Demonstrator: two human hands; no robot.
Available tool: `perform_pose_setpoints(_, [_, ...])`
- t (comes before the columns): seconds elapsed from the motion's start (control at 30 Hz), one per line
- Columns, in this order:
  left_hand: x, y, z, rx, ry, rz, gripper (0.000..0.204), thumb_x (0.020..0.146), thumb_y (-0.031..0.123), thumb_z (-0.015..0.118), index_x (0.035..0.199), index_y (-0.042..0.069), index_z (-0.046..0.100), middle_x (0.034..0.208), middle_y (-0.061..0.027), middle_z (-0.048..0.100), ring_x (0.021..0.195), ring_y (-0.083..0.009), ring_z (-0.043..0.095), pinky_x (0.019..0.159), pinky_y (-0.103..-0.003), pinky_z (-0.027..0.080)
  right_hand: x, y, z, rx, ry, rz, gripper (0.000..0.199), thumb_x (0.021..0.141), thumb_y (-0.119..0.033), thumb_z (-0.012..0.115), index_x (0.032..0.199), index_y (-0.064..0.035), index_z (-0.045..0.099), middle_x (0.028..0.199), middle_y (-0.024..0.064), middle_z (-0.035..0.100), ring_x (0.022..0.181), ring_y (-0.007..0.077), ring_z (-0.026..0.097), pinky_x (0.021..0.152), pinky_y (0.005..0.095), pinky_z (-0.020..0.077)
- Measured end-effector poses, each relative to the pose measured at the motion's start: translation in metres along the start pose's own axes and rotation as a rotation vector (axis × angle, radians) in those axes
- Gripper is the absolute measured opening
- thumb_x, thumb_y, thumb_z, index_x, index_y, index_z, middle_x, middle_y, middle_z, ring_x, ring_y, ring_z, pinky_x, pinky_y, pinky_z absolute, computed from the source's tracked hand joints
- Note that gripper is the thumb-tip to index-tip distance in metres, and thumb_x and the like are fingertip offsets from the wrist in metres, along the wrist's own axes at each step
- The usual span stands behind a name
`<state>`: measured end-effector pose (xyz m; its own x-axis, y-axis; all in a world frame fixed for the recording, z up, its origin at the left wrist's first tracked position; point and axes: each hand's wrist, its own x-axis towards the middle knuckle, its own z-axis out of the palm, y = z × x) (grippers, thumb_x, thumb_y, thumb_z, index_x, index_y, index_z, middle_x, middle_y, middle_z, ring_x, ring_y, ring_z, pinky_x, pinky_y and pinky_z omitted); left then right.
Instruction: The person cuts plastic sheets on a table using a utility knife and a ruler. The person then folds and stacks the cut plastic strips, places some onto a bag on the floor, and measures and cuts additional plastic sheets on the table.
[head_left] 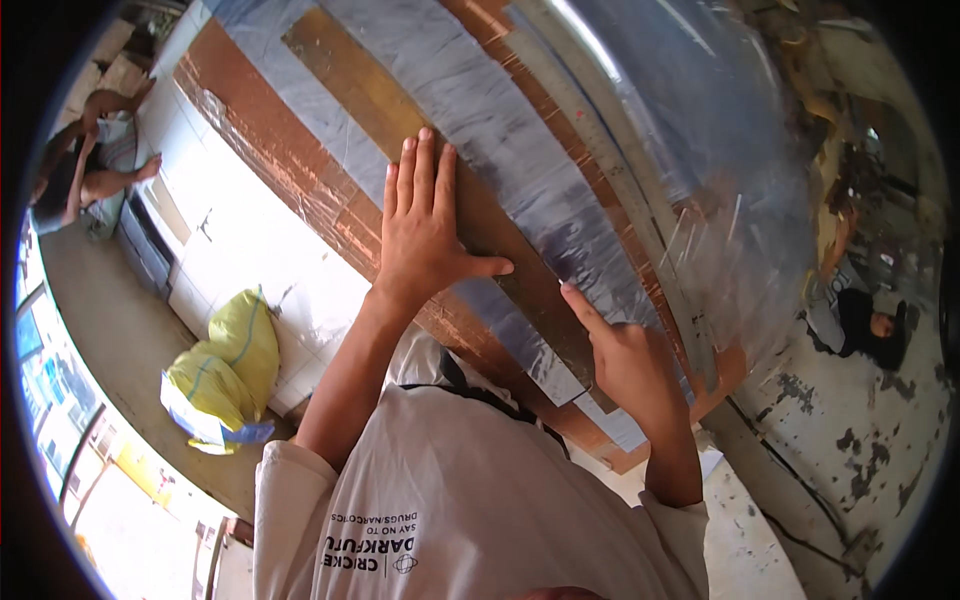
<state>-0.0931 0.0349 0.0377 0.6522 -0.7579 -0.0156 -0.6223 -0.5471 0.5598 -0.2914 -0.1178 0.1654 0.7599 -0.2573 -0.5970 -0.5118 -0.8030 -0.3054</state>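
Observation:
My left hand (pixel 425 235) lies flat with fingers stretched forward and thumb out to the right, pressing on a long brown strip, perhaps wood (pixel 355 80). The strip runs slantwise across a worktable covered with a bluish, shiny plastic sheet (pixel 500 120). Close to the strip's right edge is my right hand (pixel 635 365). Its index finger points forward along the sheet while the other fingers curl under. A tiny pale tip shows at that fingertip; whatever the curled fingers hold is hidden. Worn reddish-brown board (pixel 270 130) shows beside the sheet.
A long grey rail (pixel 600 120) runs along the table's right side, with loose clear plastic film (pixel 740 170) beyond it. Yellow sacks (pixel 235 350) sit on the left. One person (pixel 95 165) is at the far left, another (pixel 865 320) at the right. A dark cable (pixel 790 470) crosses the lower right.

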Motion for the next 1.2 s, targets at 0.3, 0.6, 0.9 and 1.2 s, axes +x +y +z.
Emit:
perform_pose_setpoints(0.3, [-0.006,0.008,-0.002,0.056,0.062,0.093,0.140,0.044,0.070,0.083,0.148,-0.005,0.025,0.156,-0.0273,0.018,0.147,-0.0418,0.015,0.118,-0.053,0.014,0.009,0.078,0.032,0.404,0.698,0.113,0.057,0.089,-0.013,0.063,0.142,-0.0191,0.044,0.093,0.0205,0.068,0.080,0.0383,0.067,0.068,0.0452,0.0512])
perform_pose_setpoints(0.6, [-0.010,-0.009,-0.003,-0.087,0.133,0.187,0.117,0.065,0.066,0.077,0.149,0.002,0.027,0.156,-0.0285,0.016,0.146,-0.0437,0.014,0.116,-0.058,0.014,0.019,0.157,0.073,0.040,1.210,0.506,0.040,0.084,-0.029,0.070,0.117,-0.0097,0.060,0.107,0.0149,0.066,0.091,0.0359,0.064,0.075,0.0467,0.0526])
perform_pose_setpoints(0.9, [0.039,-0.079,-0.056,-0.159,0.320,0.119,0.061,0.086,0.032,0.070,0.137,0.005,0.049,0.150,-0.0273,0.031,0.137,-0.0434,0.034,0.112,-0.055,0.026,-0.007,0.030,0.082,0.246,0.940,0.036,0.048,0.081,-0.018,0.074,0.125,-0.0061,0.059,0.116,0.0161,0.061,0.110,0.0360,0.058,0.088,0.0444,0.0485])
perform_pose_setpoints(1.2, [0.152,-0.190,-0.110,-0.010,0.217,0.105,0.043,0.091,0.027,0.061,0.130,0.009,0.056,0.134,-0.0150,0.054,0.122,-0.0367,0.051,0.099,-0.053,0.039,0.015,-0.027,0.072,0.245,0.563,0.131,0.072,0.067,-0.018,0.082,0.132,-0.0060,0.053,0.112,0.0148,0.057,0.102,0.0340,0.057,0.087,0.0432,0.0484])
